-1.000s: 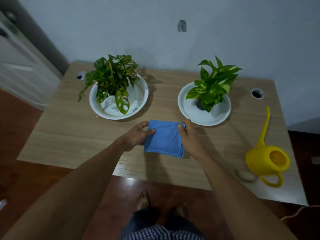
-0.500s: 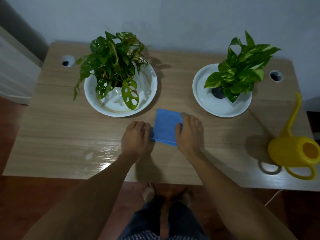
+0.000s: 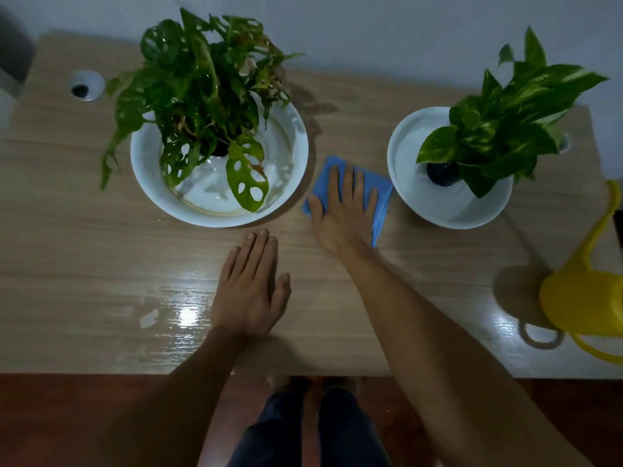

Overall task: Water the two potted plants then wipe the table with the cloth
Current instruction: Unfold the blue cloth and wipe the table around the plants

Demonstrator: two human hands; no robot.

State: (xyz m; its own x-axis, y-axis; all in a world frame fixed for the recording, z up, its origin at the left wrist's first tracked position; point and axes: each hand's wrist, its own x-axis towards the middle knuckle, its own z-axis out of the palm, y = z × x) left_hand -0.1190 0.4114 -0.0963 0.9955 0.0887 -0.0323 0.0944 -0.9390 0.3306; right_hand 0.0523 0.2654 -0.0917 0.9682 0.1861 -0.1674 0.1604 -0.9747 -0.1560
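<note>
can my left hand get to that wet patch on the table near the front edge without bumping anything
Probably yes. Your left hand lies flat on the table right beside the wet patch, with only bare wood between. The big plant bowl sits farther back.

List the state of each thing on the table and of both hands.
Cloth: folded, flat on the table, pressed under the right hand.
Right hand: open, palm down on the cloth.
Left hand: open, flat on the bare table.
Left plant: upright in its white dish.
Right plant: upright in its white dish.
Watering can: upright, set down, untouched.
Table: glossy near the front edge.
</note>
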